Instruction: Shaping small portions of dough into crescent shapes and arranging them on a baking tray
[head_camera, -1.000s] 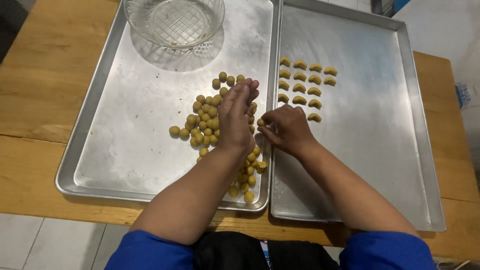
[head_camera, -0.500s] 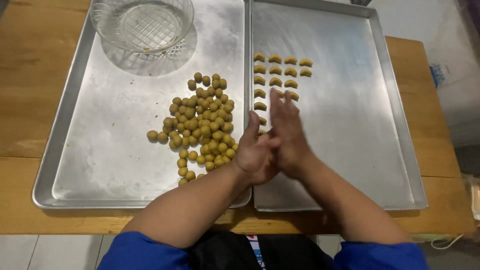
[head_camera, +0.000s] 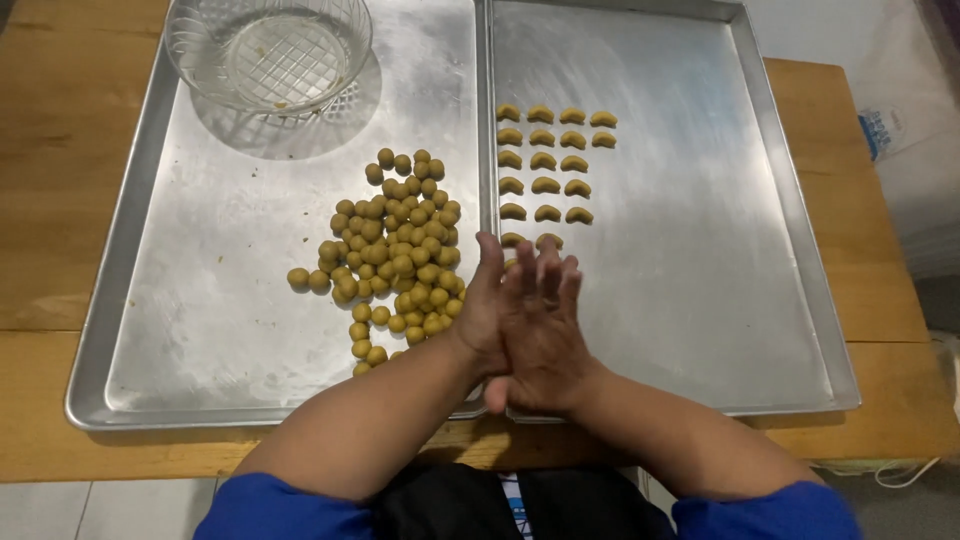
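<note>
Dough ball presumably pressed between palms, hidden from view; contents cannot be confirmed. Left hand (head_camera: 487, 310) and right hand (head_camera: 545, 330) flat together, fingers extended, over tray seam. Likely rolling step: keep pressure light, even. Ball pile (head_camera: 395, 255) at 10 o'clock of hands; shaped crescents (head_camera: 548, 160) at 12 o'clock on right tray (head_camera: 700, 250).

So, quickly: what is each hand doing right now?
Left hand: flat, palm pressed against the right; contents hidden.
Right hand: flat, pressed against the left; contents hidden.
</note>
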